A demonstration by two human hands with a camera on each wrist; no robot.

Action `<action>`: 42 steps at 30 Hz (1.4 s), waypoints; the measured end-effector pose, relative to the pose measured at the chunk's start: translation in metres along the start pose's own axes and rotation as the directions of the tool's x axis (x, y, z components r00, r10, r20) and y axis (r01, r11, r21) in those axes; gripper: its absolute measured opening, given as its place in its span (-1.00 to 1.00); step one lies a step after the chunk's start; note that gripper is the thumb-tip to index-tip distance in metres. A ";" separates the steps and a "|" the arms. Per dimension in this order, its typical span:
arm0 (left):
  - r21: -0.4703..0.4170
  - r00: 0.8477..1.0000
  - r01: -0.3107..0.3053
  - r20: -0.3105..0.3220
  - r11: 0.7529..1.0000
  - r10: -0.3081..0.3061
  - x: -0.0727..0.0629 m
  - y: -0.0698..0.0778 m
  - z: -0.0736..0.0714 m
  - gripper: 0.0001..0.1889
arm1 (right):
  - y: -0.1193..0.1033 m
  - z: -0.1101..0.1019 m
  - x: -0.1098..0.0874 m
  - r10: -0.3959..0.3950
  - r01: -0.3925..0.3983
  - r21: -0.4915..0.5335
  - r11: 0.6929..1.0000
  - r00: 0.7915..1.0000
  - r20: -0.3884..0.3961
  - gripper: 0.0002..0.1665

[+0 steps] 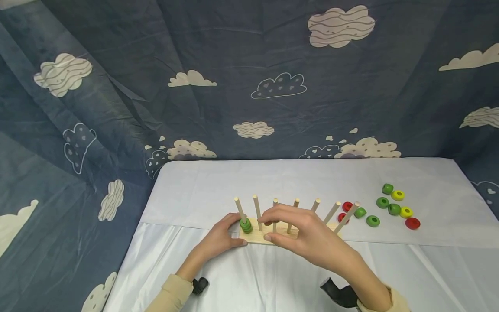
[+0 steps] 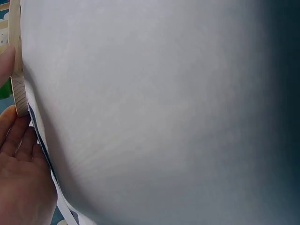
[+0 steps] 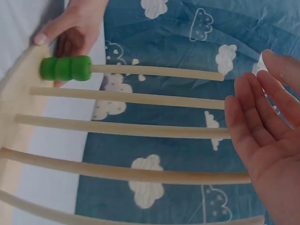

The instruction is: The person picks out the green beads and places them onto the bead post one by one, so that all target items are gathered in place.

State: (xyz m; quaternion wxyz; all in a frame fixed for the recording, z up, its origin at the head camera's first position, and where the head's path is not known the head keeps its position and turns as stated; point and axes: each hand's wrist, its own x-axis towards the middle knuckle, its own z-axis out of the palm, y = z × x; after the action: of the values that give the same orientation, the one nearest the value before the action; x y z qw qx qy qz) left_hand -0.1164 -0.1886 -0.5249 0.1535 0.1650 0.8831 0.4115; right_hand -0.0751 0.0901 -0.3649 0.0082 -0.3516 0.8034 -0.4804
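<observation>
A wooden peg board [image 1: 255, 236] with a row of several upright pegs lies on the white cloth. Green beads [image 1: 246, 225] are stacked on its leftmost peg, seen side-on as green beads [image 3: 65, 68] in the right wrist view. My left hand [image 1: 219, 238] holds the board's left end, thumb in front and fingers around the far side; the left wrist view catches only part of this hand [image 2: 23, 173]. Over the pegs hovers my right hand [image 1: 308, 234], fingers bent loosely and apart from the thumb, nothing between them. The right wrist view shows its palm [image 3: 276, 159] beside the peg tips.
Loose beads lie to the right of the board: several green beads [image 1: 373, 221], two yellow beads [image 1: 406, 212] and several red ones, including a flat red bead [image 1: 412, 223]. Behind the table hangs a dark blue curtain [image 1: 234, 47] with cloud prints.
</observation>
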 end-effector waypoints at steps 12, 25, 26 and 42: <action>-0.007 1.000 -0.016 -0.009 1.000 0.016 -0.001 -0.001 0.001 -0.24 | 0.023 0.012 -0.033 0.128 -0.129 -0.015 0.992 0.992 -0.014 -0.64; -0.016 1.000 -0.015 -0.017 1.000 0.015 -0.002 0.002 0.001 -0.25 | 0.054 0.022 -0.078 0.285 -0.289 -0.019 0.957 0.951 -0.120 -0.67; -0.015 1.000 -0.017 -0.017 1.000 0.017 -0.002 0.002 0.001 -0.25 | 0.056 0.021 -0.081 0.309 -0.314 -0.019 0.949 0.942 -0.134 -0.67; 0.005 1.000 0.014 -0.009 1.000 -0.014 -0.001 0.003 0.001 -0.24 | 0.089 0.008 -0.129 0.514 -0.543 -0.028 0.839 0.809 -0.284 -0.64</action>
State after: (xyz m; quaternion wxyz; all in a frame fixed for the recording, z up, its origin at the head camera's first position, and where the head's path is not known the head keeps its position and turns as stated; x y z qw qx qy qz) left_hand -0.1141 -0.1867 -0.5233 0.1517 0.1572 0.8860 0.4091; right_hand -0.0252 0.1835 -0.4806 0.0149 -0.0464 0.8879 -0.4574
